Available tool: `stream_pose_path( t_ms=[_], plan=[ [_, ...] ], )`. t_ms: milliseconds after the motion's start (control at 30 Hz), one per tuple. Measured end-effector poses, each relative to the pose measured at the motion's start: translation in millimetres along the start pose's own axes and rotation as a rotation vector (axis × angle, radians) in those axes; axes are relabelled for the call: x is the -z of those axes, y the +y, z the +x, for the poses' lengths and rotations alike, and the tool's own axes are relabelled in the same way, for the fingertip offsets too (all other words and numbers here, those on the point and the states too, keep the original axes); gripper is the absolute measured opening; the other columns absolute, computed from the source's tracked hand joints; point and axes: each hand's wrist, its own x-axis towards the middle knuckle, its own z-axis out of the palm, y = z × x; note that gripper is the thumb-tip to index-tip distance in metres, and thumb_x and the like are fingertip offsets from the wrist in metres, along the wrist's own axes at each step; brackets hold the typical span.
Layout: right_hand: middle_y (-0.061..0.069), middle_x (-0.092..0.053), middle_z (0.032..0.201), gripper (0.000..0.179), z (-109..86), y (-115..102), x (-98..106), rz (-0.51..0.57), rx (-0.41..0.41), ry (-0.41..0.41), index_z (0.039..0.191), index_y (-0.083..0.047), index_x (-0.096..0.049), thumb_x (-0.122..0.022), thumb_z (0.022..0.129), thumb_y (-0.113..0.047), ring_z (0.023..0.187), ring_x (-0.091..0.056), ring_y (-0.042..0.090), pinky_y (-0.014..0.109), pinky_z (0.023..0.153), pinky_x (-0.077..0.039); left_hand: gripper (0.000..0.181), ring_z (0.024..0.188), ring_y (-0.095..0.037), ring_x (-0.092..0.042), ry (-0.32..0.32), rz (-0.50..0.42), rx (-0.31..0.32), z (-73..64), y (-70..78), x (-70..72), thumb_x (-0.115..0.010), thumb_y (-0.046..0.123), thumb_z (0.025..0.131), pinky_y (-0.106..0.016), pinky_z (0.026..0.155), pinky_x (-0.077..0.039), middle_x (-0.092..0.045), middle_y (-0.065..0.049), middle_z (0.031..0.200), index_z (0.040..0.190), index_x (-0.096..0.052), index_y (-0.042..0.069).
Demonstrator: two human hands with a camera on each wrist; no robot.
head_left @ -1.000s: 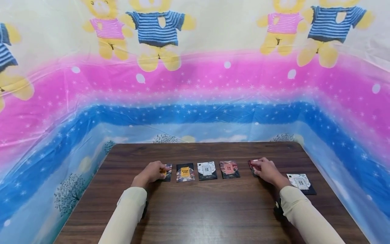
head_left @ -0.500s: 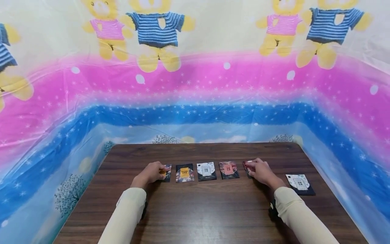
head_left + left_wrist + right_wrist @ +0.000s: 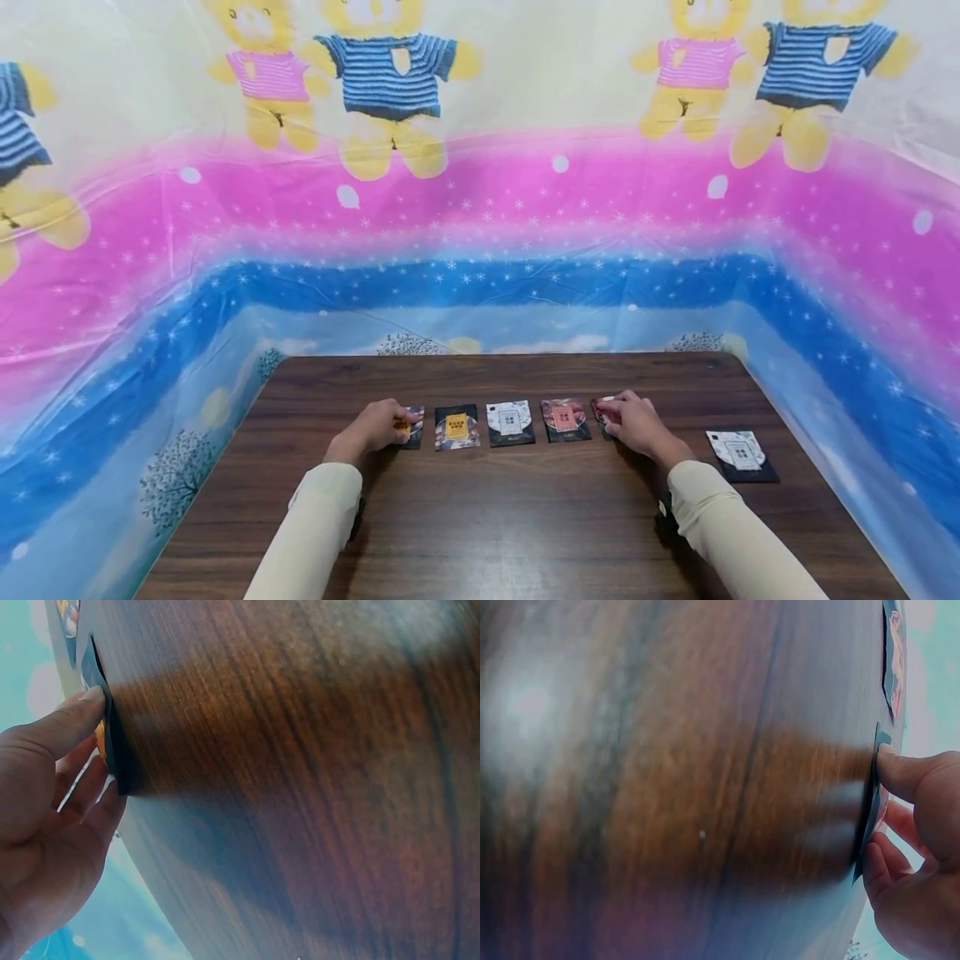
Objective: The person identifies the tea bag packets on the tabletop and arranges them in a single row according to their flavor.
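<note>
My left hand [image 3: 375, 428] grips a dark packet with an orange label [image 3: 415, 418] at the left end of a row. In the left wrist view its thumb lies on that packet's [image 3: 111, 742] face, with the fingers bent along the other side. At the right end of the row, my right hand [image 3: 636, 425] holds a dark red packet [image 3: 599, 410] between thumb and fingers, flat on the table. Much of each held packet is hidden by the hand. Between the hands lie a yellow-labelled packet [image 3: 457, 427], a white-and-black packet [image 3: 511, 422] and a pink-labelled packet [image 3: 566, 420].
Another white-and-black packet [image 3: 742, 456] lies apart, to the right of my right forearm. Everything rests on a dark wood table [image 3: 480, 517]. A printed cloth [image 3: 480, 283] with bears and snowflakes hangs behind the table and along its sides.
My right hand has slid the dark red packet left, close up to the pink-labelled one. The left hand and the other packets have stayed in place.
</note>
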Motion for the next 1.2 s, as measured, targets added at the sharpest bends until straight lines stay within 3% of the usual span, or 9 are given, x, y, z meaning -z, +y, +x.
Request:
stream_pose_path(
  t_ms=[667, 1067, 1200],
  plan=[
    [0.020, -0.056, 0.137, 0.050, -0.1, -5.3, 4.0, -0.016, -0.025, -0.008, 0.143, -0.013, -0.061, -0.072, 0.094, -0.016, 0.117, -0.052, 0.037, 0.052, 0.095, -0.046, 0.038, 0.119, -0.033, -0.058, 0.007, -0.034, 0.014, 2.8, 0.4, -1.0, -0.073, 0.003, 0.092, -0.053, 0.103, -0.050, -0.061, -0.015, 0.132, 0.127, -0.074, 0.018],
    [0.021, -0.056, 0.139, 0.048, -1.7, -8.7, 8.2, -0.046, 0.004, -0.025, 0.144, -0.011, -0.059, -0.069, 0.098, -0.018, 0.124, -0.051, 0.040, 0.057, 0.102, -0.045, 0.039, 0.117, -0.033, -0.059, -0.004, -0.016, 0.000, 0.3, -0.3, -0.4, -0.073, 0.005, 0.093, -0.053, 0.102, -0.050, -0.061, -0.015, 0.131, 0.129, -0.073, 0.019],
    [0.022, -0.061, 0.134, 0.045, -2.6, -5.5, 14.4, -0.052, 0.045, 0.003, 0.141, -0.008, -0.062, -0.069, 0.098, -0.019, 0.125, -0.052, 0.040, 0.057, 0.103, -0.043, 0.040, 0.118, -0.032, -0.059, -0.005, -0.027, 0.007, 0.0, -0.9, 0.3, -0.073, 0.005, 0.092, -0.053, 0.103, -0.051, -0.061, -0.015, 0.131, 0.129, -0.072, 0.019]
  ],
)
